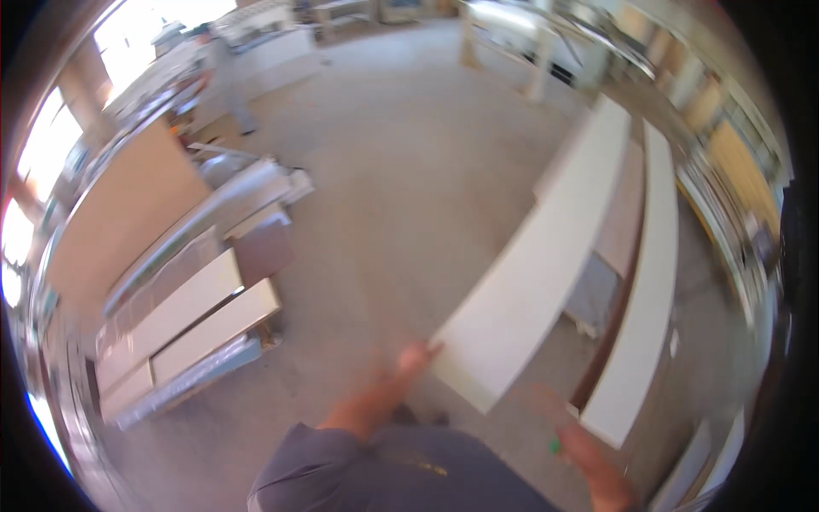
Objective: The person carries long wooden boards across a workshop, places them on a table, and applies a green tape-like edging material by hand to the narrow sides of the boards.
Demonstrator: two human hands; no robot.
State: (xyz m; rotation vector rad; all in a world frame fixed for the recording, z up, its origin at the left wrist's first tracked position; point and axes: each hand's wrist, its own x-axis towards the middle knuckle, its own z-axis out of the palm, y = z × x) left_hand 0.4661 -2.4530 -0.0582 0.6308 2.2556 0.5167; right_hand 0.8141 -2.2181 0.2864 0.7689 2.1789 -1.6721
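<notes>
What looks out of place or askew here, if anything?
Nothing looks damaged or spilled. The long white board sits at a slant, its near end at the left hand, beside a second white board. Motion blur hides fine detail.

Motion-blurred throughout: left hand (408, 363) smeared at the white board's (546, 264) near end; right hand (589, 456) at five o'clock, grip unclear.

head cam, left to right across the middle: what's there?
Tan wooden sheet → stack of pale boards on the floor → left hand at the end of a long cream board → second long cream board → blurred shelving.
</notes>
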